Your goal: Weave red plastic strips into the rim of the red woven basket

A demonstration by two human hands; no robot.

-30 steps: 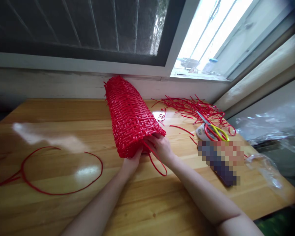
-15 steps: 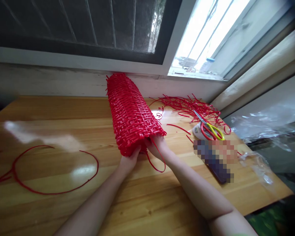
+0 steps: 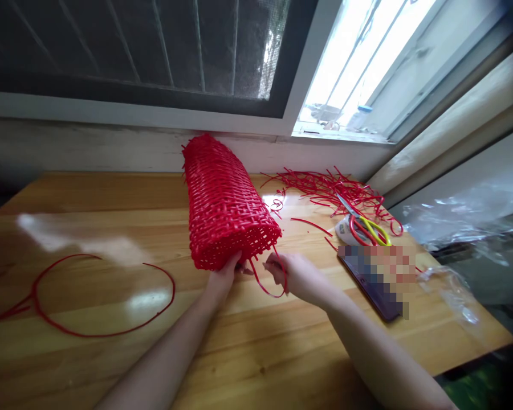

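The basket lies over the table, underside hidden. The left hand clasps its near rim, partly hidden; the right hand half curls by the strand, hold unclear.

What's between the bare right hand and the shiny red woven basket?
A thin, looped red strip, with light-brown wooden table behind it, in the head view.

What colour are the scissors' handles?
One red, one yellow: the scissors' handles show best in the head view.
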